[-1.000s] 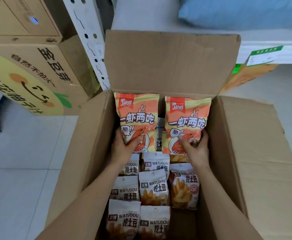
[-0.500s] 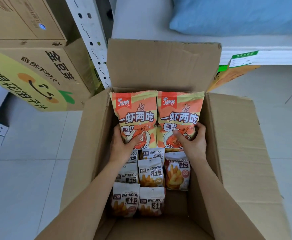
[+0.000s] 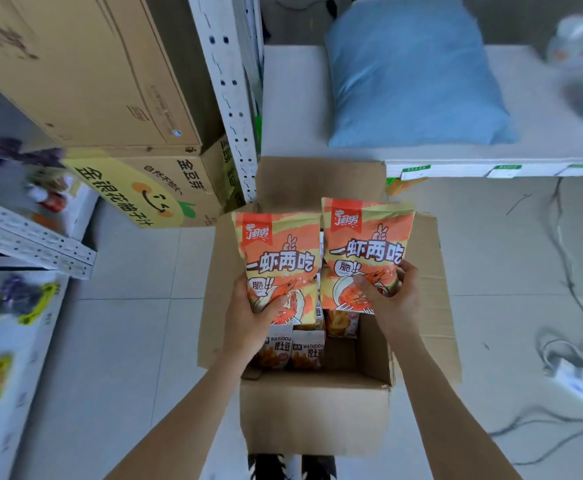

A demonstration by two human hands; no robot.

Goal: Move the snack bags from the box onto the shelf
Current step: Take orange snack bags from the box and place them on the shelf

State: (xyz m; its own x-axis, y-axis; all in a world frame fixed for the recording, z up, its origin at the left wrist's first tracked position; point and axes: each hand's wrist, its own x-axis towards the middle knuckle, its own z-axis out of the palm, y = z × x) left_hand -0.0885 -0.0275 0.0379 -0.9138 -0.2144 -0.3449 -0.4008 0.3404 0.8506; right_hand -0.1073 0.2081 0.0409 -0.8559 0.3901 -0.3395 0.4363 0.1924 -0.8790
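Two snack bags (image 3: 279,258) above box (image 3: 314,410) | left grip (image 3: 248,317), right grip (image 3: 392,299) each clasp one | advise: carry upright to shelf (image 3: 293,98) beyond box.

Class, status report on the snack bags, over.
Left hand grips left orange bag; right hand grips right orange bag. Both above the box, not yet shelved; small white bags inside. Blue cushion occupies part of the shelf.
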